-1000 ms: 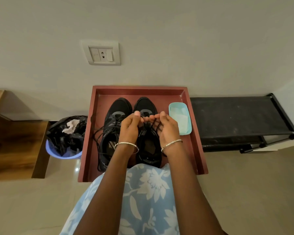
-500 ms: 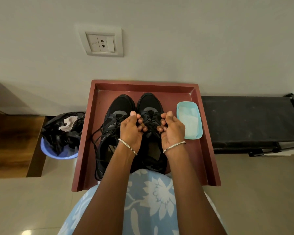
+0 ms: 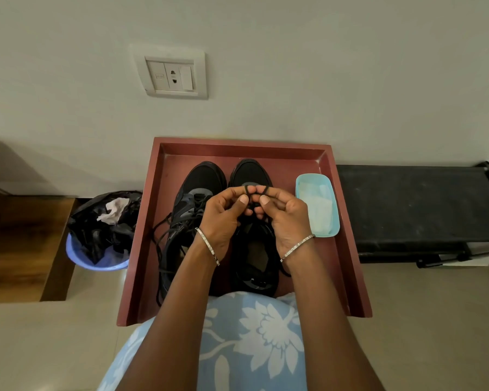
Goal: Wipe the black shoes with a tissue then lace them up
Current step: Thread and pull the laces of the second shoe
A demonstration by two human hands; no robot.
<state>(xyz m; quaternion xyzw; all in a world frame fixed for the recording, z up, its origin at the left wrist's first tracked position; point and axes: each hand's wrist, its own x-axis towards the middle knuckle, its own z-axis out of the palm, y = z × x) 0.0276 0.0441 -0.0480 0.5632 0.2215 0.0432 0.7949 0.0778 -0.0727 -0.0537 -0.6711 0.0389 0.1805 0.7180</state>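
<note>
Left grip (image 3: 223,215) and right grip (image 3: 285,218), each pinching a loop of thin black lace (image 3: 246,188) above right-hand black mesh shoe (image 3: 250,172) in red rectangular tray (image 3: 141,249), apparently poised for bow-tying; left-hand black mesh shoe (image 3: 206,179) loose-laced alongside.

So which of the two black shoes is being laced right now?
The right shoe, beside the turquoise tub: the left hand and right hand pinch its lace. On the left shoe the laces lie loose.

Black left shoe (image 3: 191,218), right shoe (image 3: 254,249) side by side in tray (image 3: 243,143), toes to wall (image 3: 294,80). Left laces (image 3: 161,238) loose, sprawling; right lace (image 3: 255,189) lifted in loops.
</note>
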